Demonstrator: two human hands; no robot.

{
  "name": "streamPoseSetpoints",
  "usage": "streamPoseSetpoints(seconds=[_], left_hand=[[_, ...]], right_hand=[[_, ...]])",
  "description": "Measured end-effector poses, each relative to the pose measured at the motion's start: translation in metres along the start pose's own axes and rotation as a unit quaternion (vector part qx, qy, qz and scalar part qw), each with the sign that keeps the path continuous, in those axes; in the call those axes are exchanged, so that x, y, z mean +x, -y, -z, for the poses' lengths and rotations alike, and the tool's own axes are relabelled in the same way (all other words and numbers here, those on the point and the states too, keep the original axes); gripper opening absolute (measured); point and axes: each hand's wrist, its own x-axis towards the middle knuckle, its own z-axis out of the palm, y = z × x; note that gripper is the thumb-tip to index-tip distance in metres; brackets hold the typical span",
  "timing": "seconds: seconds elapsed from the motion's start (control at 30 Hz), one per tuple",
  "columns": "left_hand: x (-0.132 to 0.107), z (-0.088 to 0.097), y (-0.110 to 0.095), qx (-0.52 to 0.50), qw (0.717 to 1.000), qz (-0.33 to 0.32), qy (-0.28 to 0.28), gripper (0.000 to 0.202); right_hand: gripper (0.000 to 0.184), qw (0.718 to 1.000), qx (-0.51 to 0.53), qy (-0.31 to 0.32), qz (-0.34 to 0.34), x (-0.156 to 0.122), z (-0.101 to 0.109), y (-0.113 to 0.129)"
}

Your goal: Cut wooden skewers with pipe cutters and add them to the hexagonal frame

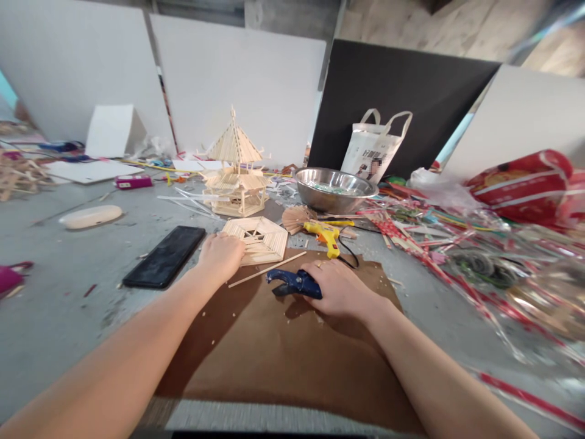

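My left hand (222, 255) is closed at the left edge of a hexagonal wooden-stick roof piece (269, 245), its fingertips partly hidden. The piece lies near the back edge of a brown sheet and has a gap at its middle. In my right hand (343, 286) is a blue hand cutter (295, 283), its jaws apart and pointing left. A loose thin wooden stick (267, 269) lies slanted between the roof piece and the cutter. Behind stands a pagoda model (235, 174) built of similar sticks.
A yellow glue gun (326, 236) with a black cord lies beyond my right hand. A black phone (165, 257) is at left, near a white oval case (90, 216). A metal bowl (336, 194) and tote bag (375, 146) stand behind. Red-and-white strips (429, 259) clutter the right.
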Motion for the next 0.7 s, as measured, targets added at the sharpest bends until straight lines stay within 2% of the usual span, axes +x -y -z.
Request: streamPoseSetpoints(seconds=[0.23,0.4,0.6,0.7], left_hand=[[0.0003,-0.0002,0.0012,-0.007,1.000,0.003,0.016,0.029],[-0.0004,0.0035,0.0012,-0.016,1.000,-0.010,-0.010,0.031],[0.0016,0.0007,0.0026,-0.025,0.999,-0.024,0.010,0.031],[0.0015,0.0001,0.0029,-0.029,0.999,-0.029,0.002,0.033]], right_hand=[[0.031,1.000,-0.012,-0.005,-0.006,-0.0006,0.0024,0.0026],[0.031,1.000,-0.006,0.004,-0.014,-0.0005,0.0050,0.0052],[0.030,1.000,-0.007,0.009,-0.020,-0.0004,0.0070,0.0070],[0.030,1.000,-0.004,0.006,-0.018,-0.0006,0.0064,0.0065]])
